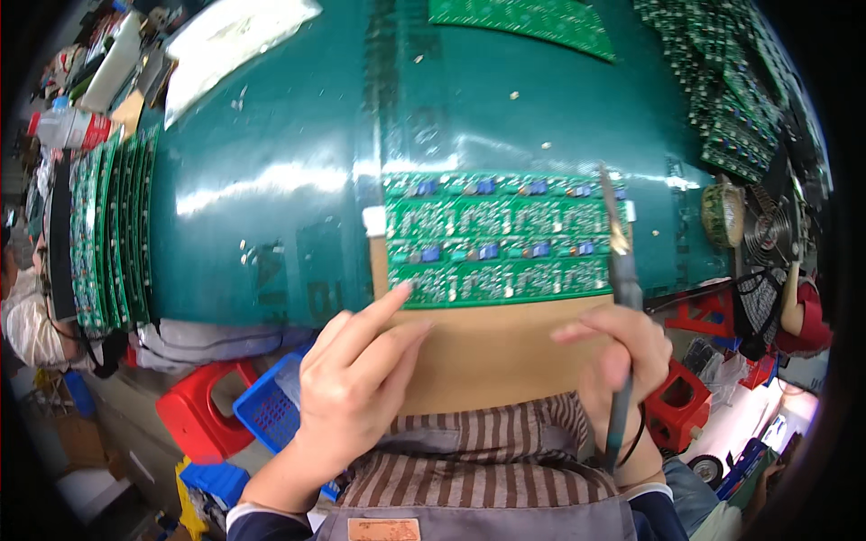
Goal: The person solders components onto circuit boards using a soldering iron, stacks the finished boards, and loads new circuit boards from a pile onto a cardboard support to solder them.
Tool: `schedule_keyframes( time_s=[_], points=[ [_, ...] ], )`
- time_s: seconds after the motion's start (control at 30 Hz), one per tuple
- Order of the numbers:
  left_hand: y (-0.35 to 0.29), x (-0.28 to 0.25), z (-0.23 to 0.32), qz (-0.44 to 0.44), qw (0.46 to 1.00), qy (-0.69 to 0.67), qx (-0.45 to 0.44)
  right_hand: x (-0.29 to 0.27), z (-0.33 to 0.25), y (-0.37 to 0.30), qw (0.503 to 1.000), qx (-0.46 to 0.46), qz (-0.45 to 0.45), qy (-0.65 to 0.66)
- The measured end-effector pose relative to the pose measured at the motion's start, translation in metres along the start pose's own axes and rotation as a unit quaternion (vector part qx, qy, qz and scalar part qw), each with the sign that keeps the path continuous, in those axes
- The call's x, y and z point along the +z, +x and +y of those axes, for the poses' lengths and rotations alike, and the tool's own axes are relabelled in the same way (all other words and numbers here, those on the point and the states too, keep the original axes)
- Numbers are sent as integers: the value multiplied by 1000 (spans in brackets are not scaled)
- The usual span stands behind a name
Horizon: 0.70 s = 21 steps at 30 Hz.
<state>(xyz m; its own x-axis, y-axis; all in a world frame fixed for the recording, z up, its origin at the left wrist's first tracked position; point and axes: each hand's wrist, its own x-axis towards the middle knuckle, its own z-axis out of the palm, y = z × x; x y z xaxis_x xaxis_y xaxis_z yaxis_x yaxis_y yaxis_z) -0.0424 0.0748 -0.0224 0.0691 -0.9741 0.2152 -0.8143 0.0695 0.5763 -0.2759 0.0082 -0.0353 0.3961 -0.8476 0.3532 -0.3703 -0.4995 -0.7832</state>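
Note:
A green circuit board panel (487,281) with rows of blue components lies on a piece of brown cardboard (492,356) at the table's near edge. My left hand (356,374) is at its near left corner, the index fingertip on or just over the edge. The fingers are stretched out and apart, with nothing seen in them. In my right hand (631,347) is a soldering iron (624,279), held like a pen with the fingers closed round its handle. Its tip points away from me over the panel's right end; whether it touches is unclear.
Upright circuit boards (113,230) stand in a row at left, by a bottle (77,128). More boards (740,117) are heaped at far right, near a coiled metal stand (767,225). Another panel (532,20) lies at the back. A red stool (203,415) and blue basket (271,410) are below.

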Motion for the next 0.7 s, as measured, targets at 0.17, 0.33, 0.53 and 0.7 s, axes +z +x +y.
schedule_keyframes(
  time_s=[0.17, 0.33, 0.53, 0.7],
  points=[
    [-15, -13, -17, -68, 996, -43, 36, -13, 38, 64, 962, -107, -150, -200],
    [-16, -18, -17, -251, 965, 73, 31, -16, 36, 78, 941, -104, -250, -203],
    [-6, -24, -14, -165, 979, -1, 117, -58, 30, 92, 936, -170, -172, -257],
    [22, -31, -14, -33, 986, -162, 39, -170, 52, 127, 905, -181, -36, -384]
  ],
)
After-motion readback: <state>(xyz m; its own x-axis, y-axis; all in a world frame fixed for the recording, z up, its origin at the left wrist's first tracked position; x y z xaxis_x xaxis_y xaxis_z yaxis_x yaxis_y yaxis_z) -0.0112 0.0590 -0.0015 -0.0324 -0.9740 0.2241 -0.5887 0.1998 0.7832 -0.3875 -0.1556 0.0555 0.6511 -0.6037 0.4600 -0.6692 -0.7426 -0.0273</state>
